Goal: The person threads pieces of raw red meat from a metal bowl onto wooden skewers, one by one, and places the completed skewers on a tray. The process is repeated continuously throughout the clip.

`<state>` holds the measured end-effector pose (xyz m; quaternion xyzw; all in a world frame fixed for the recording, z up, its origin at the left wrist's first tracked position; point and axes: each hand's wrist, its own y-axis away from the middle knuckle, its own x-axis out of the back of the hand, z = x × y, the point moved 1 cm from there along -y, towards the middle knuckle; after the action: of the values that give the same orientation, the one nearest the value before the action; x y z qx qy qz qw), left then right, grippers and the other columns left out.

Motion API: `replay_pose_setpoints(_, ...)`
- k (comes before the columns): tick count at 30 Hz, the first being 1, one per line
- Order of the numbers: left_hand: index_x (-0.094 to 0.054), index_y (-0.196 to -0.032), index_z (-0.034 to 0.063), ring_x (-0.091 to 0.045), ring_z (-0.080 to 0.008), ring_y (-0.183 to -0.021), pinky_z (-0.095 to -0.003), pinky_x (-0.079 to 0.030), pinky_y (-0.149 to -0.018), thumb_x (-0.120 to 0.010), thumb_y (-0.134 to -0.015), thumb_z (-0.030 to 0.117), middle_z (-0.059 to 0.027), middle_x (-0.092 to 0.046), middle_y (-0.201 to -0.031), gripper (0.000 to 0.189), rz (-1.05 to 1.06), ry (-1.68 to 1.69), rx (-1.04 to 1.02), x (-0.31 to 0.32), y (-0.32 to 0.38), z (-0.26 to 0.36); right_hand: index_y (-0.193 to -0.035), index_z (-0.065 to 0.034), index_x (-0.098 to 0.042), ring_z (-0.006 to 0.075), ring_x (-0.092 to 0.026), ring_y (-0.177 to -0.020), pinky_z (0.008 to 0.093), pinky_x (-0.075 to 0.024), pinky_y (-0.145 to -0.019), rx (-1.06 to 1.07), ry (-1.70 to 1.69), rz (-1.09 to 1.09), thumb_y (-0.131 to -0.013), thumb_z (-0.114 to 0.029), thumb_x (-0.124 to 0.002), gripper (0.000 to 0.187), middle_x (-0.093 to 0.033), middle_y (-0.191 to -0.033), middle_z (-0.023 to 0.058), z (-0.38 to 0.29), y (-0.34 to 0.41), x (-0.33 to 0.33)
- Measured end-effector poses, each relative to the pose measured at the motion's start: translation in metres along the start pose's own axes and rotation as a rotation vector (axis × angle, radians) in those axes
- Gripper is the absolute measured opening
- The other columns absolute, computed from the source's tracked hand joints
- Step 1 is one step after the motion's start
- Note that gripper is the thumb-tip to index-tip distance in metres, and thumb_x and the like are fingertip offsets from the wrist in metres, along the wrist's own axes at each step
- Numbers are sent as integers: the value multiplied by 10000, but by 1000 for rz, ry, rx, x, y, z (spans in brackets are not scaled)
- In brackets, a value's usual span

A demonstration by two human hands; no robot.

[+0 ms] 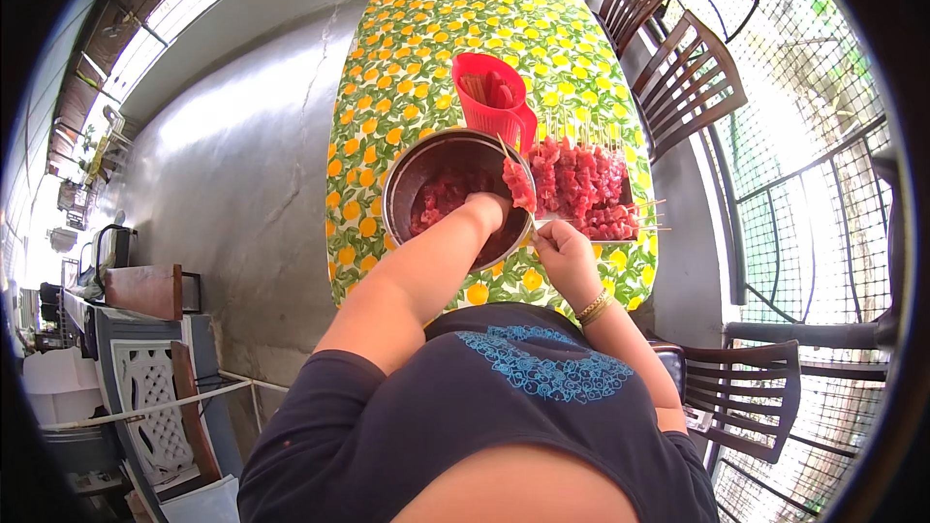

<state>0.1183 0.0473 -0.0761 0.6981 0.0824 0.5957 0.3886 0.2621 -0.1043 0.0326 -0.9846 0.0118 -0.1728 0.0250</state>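
Note:
My left hand point(488, 209) reaches down into a round metal bowl point(391, 212) that holds pieces of raw meat point(438, 197); its fingers are hidden inside. Just right of the bowl, my right hand point(565, 250) grips the lower end of a wooden skewer. Raw meat threaded on this skewer point(519, 184) stands over the bowl's right rim, with the bare tip pointing up. On a tray point(626, 234) at the right lie several skewers of raw meat point(581, 178), most with their sticks pointing away from me, a few pointing right.
Behind the bowl a red plastic pitcher point(494, 110) holds wooden sticks and red pieces. All stand on a table with a lemon-patterned tablecloth point(436, 22). Wooden chairs point(686, 87) line the right side, one more point(748, 396) stands at the lower right, by a metal grille.

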Motion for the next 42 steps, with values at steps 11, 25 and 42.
replay_pose_setpoints(11, -721, -942, 67, -669, -237, -794, -370, -520, -720, -795, -749, 193, -118, -707, -861, 243, 45, 381, -191, 19, 86, -109, -881, -4, -623, 208, -597, -632, 326, -473, -613, -47, 0, -95, -886, -129, -654, 129, -631, -711, 126, -2, 9, 2)
replay_pose_setpoints(25, -673, -1023, 78, -640, -357, -995, -426, -512, -857, -706, -710, 62, -200, -668, -1017, 315, 117, -7, -104, -9, 84, -78, -880, 8, -621, 226, -614, -670, 336, -485, -648, -57, -9, -165, -869, -98, -655, 111, -641, -735, 133, -20, 24, -2)
replay_pose_setpoints(42, -691, -999, 79, -664, -339, -932, -422, -531, -841, -764, -743, 178, -172, -694, -976, 284, 202, -12, 13, -30, 66, -85, -884, 7, -616, 197, -592, -631, 327, -476, -616, -27, 18, -137, -877, -117, -655, 129, -631, -701, 113, -7, 25, -4)
